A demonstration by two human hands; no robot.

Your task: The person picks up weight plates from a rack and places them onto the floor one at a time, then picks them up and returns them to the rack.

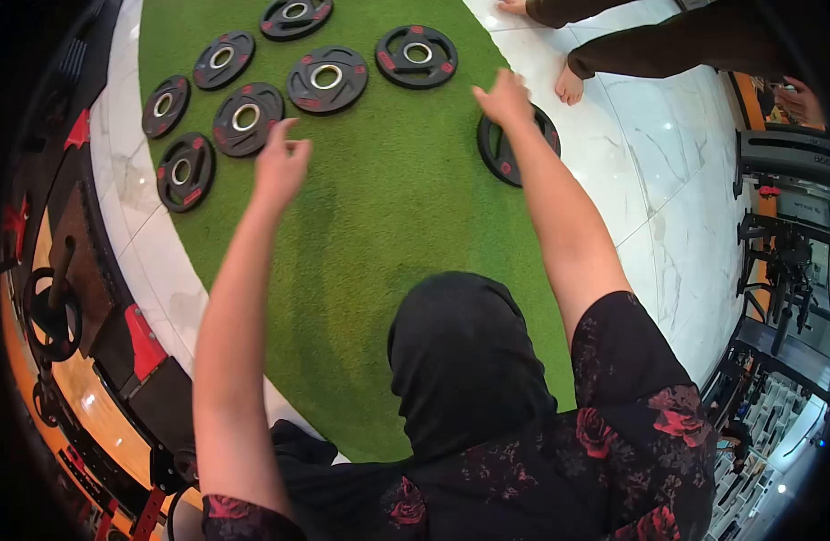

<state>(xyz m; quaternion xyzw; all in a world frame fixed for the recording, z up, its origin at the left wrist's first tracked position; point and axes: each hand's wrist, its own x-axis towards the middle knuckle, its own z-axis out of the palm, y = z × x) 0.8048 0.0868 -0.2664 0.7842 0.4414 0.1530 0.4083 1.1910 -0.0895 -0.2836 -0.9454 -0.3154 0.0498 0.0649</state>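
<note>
Both arms reach forward over a green turf mat [388, 216]. My left hand [282, 171] hangs empty, thumb and finger apart, close to a black weight plate [246, 119] with a metal hub ring and red markings. My right hand [505, 97] is also empty, its fingers apart. It is above or beside another weight plate [496, 155] at the mat's right edge; the hand and forearm hide part of that plate, and contact cannot be made out. Between the hands, farther up, lie a weight plate [347, 90] and another weight plate [392, 47].
More plates lie at the mat's upper left, including a small plate [199, 187]. Another person's bare foot [569, 84] stands on the white tiles [676, 162], with a hand [798, 101] at far right. Gym equipment [780, 261] lines the right; a rounded black-cloth shape [465, 352] is below.
</note>
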